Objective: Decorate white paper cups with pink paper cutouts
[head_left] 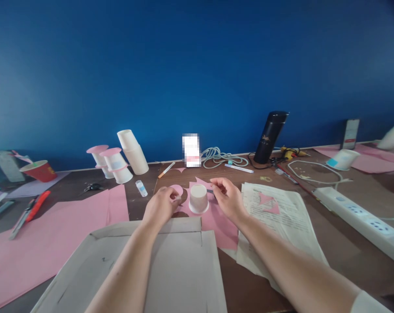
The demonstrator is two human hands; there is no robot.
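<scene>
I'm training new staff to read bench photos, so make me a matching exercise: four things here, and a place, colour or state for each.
Things:
1. Cup
2. Flask
3. Power strip
4. Printed sheets

Descriptions:
A. Black, by the blue wall
B. Under pink scraps
C. Upside down, between the left hand and right hand
D. White, with sockets, at far right

Pairs: 1-C, 2-A, 3-D, 4-B
</scene>
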